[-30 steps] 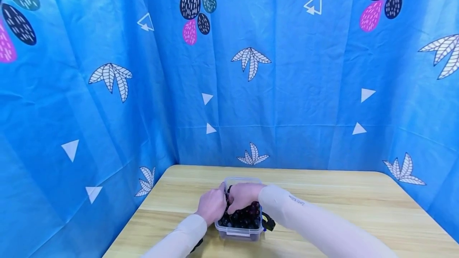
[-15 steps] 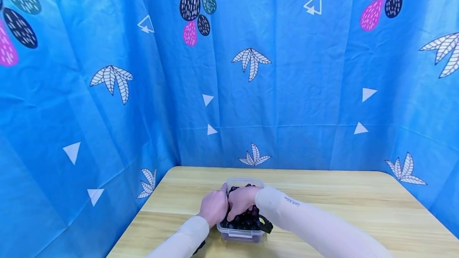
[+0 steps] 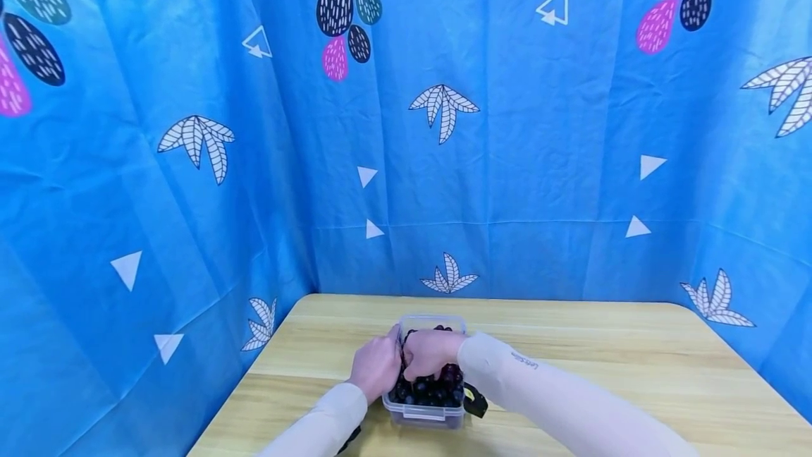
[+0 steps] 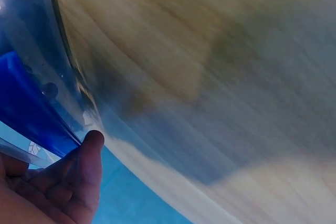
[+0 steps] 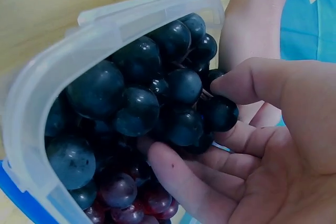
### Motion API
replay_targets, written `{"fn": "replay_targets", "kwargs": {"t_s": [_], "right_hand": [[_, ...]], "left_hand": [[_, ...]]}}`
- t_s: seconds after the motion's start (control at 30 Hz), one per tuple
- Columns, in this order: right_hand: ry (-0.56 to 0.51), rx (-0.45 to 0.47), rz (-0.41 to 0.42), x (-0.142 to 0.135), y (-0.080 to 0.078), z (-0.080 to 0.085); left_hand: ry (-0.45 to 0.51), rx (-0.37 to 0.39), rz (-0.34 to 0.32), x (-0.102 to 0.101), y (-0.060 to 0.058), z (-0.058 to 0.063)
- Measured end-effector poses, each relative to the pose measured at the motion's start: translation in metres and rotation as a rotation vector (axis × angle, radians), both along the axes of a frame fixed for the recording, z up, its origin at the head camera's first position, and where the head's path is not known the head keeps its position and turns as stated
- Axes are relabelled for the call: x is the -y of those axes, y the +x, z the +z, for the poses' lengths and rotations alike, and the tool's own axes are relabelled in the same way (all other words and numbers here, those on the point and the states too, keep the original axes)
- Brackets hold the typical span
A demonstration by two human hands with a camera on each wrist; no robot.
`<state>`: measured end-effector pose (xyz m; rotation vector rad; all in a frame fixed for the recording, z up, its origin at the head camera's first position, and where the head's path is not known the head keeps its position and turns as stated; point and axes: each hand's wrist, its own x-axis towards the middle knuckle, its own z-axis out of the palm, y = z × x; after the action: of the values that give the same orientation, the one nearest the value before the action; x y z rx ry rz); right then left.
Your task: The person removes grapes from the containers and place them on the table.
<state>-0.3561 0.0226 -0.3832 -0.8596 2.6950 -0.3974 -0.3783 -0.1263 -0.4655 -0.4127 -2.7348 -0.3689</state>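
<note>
A clear plastic food container (image 3: 423, 415) with blue side latches stands on the table, filled with dark grapes (image 3: 433, 395). My left hand (image 3: 376, 364) grips its left side, with fingers by a blue latch (image 4: 32, 106) in the left wrist view. Inside the rim, my right hand (image 3: 433, 351) holds part of a bunch of grapes (image 5: 184, 85), thumb on top and fingers reaching beneath. Redder grapes (image 5: 118, 190) lie lower in the container, in the right wrist view. Some of the right fingertips are hidden among the grapes.
The light wooden table (image 3: 571, 351) extends to both sides of the container. A blue patterned curtain (image 3: 533, 161) hangs behind and along the sides. A black device (image 3: 474, 400) with a yellow mark shows beneath the right wrist.
My right hand shifts slightly toward me and left, then back to the right, staying among the grapes. The left hand keeps its place on the container, which barely moves.
</note>
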Motion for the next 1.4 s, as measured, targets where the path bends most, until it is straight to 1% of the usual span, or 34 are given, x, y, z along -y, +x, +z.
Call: {"fn": "replay_targets", "kwargs": {"t_s": [0.13,0.27,0.4,0.47,0.53,0.6,0.7,0.8,0.93,1.07,1.27,1.4], "right_hand": [[-0.013,-0.03,0.007,-0.002,0.001,0.001],[-0.046,-0.06,0.001,-0.004,0.003,-0.004],[-0.089,-0.103,0.011,-0.009,0.003,-0.01],[-0.111,-0.118,0.01,-0.013,0.004,-0.014],[-0.139,-0.14,0.004,-0.016,0.004,-0.014],[-0.165,-0.159,-0.008,-0.019,0.003,-0.012],[-0.201,-0.185,-0.023,-0.023,0.001,-0.006],[-0.238,-0.197,-0.028,-0.026,0.001,-0.003],[-0.279,-0.225,-0.043,-0.031,0.003,-0.001],[-0.308,-0.263,-0.047,-0.036,0.005,0.006],[-0.368,-0.272,-0.047,-0.044,0.012,0.019],[-0.395,-0.279,-0.052,-0.051,0.016,0.025]], "left_hand": [[0.01,0.009,-0.001,0.002,0.0,0.003],[0.028,0.007,-0.003,0.003,0.001,0.002],[0.034,0.008,0.001,0.001,0.002,-0.001],[0.039,0.014,0.0,-0.001,0.003,-0.005],[0.034,0.002,-0.001,-0.003,0.003,-0.007],[0.039,-0.002,-0.004,-0.004,0.002,-0.006],[0.023,-0.018,0.001,-0.004,-0.001,-0.002],[0.006,-0.02,0.011,-0.004,0.0,0.001],[-0.001,-0.014,0.026,-0.005,0.002,0.0],[-0.007,0.002,0.043,-0.005,-0.001,-0.001],[-0.02,-0.004,0.059,-0.006,-0.002,-0.002],[-0.018,-0.014,0.053,-0.006,-0.002,-0.003]]}}
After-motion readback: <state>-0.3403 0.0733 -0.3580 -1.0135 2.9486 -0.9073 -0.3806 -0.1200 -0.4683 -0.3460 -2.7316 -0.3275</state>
